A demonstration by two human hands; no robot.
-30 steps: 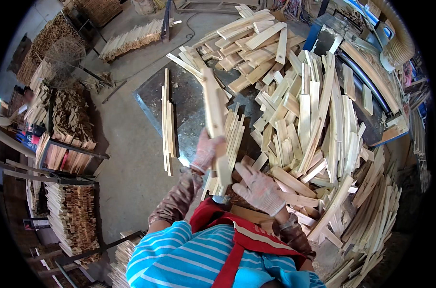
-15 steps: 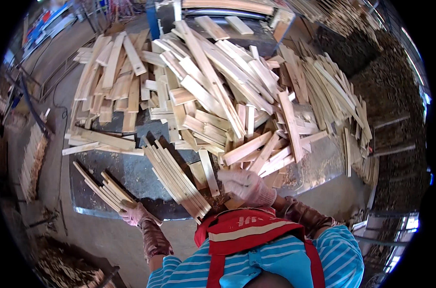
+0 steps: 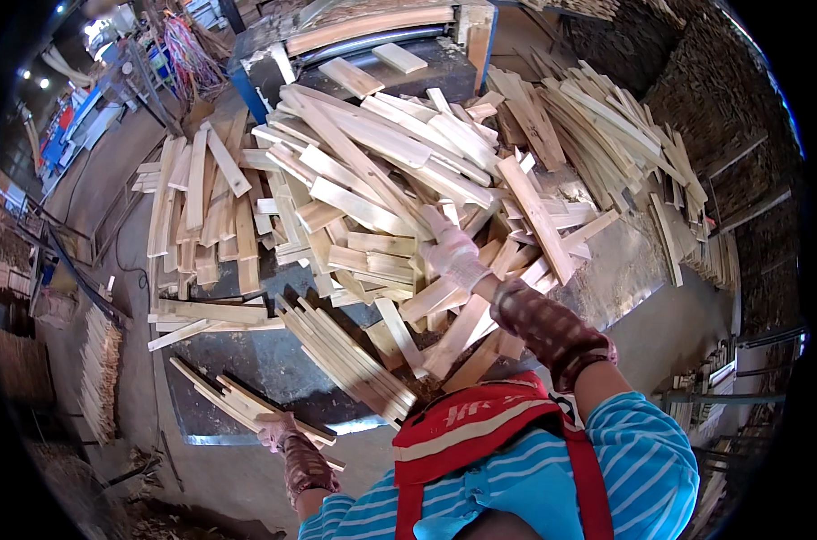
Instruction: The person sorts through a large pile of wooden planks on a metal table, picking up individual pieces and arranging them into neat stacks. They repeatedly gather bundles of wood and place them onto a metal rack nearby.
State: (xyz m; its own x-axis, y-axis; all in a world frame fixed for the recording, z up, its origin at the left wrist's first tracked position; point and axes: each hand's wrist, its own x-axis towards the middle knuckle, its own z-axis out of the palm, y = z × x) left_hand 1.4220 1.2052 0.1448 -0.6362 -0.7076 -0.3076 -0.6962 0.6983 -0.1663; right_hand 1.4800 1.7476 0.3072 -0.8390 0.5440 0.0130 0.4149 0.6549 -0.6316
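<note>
My gloved left hand (image 3: 280, 432) is closed around the near end of a small bundle of narrow wooden strips (image 3: 231, 397), low on the left over the table's front edge. Fingers stretched forward, my gloved right hand (image 3: 451, 254) lies on the large heap of wooden boards (image 3: 372, 175). Its fingertips are at the lower end of a long board (image 3: 354, 153); no firm hold is visible. Between my hands, a neat row of strips (image 3: 344, 355) rests slantwise at the table's front.
The dark metal table (image 3: 215, 346) carries the heap. Behind it stands a machine with a roller (image 3: 372, 45). More strips are piled at the right (image 3: 606, 135), and a stack of wood (image 3: 100, 373) stands on the floor at left.
My right hand has moved forward from near the apron onto the heap, its arm now extended. My left hand still holds the bundle of strips. The view has shifted.
</note>
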